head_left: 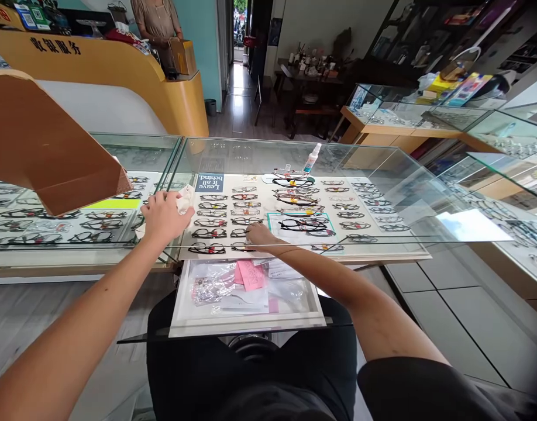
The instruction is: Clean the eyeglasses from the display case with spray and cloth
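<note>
Just left of the frame's centre, a dark-rimmed pair of eyeglasses point(238, 233) lies in the front part of a glass display case point(360, 152), at our right hand point(258, 235). The fingers of that hand are bent toward the rim, but we cannot tell whether they grip it or only touch it. Farther left, our left hand point(164, 215) is at the seam between two cases, with its fingers bent around a crumpled white cloth point(186, 200).

Around our hands we see rows of more spectacles on a pale surface point(268, 252). A blue card point(209, 182) reading "Leave it all behind" lies upside down to us behind the left-hand rows. Right of centre, black-framed glasses point(303, 224) rest on a sheet with a teal border, and a white spray bottle point(312, 158) leans near the far side of the case.

Below, at the lower centre, we have an open drawer point(246, 323) over our lap, holding clear plastic bags point(213, 285) and pink slips point(252, 275).

A brown cardboard panel point(49, 140) juts in from the left edge. At the upper left, a person in a tan top point(157, 17) stands behind a curved wooden surface point(187, 105), close to a cardboard box point(183, 57). More glass cases point(426, 126) fill the right side.
</note>
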Demonstrator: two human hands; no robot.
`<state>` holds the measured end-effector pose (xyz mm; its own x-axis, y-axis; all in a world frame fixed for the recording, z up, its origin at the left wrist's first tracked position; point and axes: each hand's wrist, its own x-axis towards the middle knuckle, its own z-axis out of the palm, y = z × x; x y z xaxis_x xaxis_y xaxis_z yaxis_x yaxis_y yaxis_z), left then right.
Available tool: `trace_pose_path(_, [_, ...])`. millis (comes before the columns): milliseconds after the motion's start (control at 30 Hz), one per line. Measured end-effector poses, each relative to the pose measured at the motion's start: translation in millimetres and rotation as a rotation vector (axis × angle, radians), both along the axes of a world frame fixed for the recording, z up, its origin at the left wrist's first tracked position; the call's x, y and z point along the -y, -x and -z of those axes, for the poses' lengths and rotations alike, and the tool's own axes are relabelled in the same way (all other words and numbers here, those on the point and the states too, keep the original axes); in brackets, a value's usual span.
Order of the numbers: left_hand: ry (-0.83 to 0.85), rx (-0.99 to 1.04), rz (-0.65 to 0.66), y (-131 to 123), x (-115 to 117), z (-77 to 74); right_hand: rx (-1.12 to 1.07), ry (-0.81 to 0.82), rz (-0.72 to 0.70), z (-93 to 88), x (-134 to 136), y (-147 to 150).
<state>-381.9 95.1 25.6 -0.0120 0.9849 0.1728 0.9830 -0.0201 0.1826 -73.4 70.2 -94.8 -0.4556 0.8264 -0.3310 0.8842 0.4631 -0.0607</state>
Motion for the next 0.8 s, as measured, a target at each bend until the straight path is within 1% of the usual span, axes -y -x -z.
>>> trace_pose_path(133, [0.022,-0.004,-0.005,-0.6,-1.0,-2.3,0.043,-0.015,-0.004,9.0,-7.0,5.2])
trace_pose_path(233, [0.033,-0.004,-0.02,-1.7,-1.3,-3.9,0.078,-0.032,0.008,12.3,-8.6,11.1])
trace_pose_path(300, [0.033,-0.001,-0.026,-2.3,-1.2,-4.2,0.09,-0.039,0.017,10.9,-6.5,15.0])
trace_pose_path(367, [0.024,0.002,-0.024,-2.4,-1.1,-3.7,0.093,-0.038,0.025,5.5,-1.6,18.1])
trace_pose_path(500, [0.006,0.009,-0.024,-1.3,-1.7,-1.1,0.056,0.018,0.005,-16.5,18.5,21.6])
trace_pose_path(633, [-0.007,0.01,-0.018,0.2,-2.9,0.9,-0.075,0.168,-0.137,-44.4,55.3,23.1])
trace_pose_path(733, [0.004,0.007,-0.022,0.6,-3.5,0.6,-0.177,0.239,-0.23,-70.1,89.4,21.7])
trace_pose_path(800, [0.01,0.009,-0.021,0.4,-3.6,-0.3,-0.252,0.275,-0.278,-93.6,109.9,17.6])
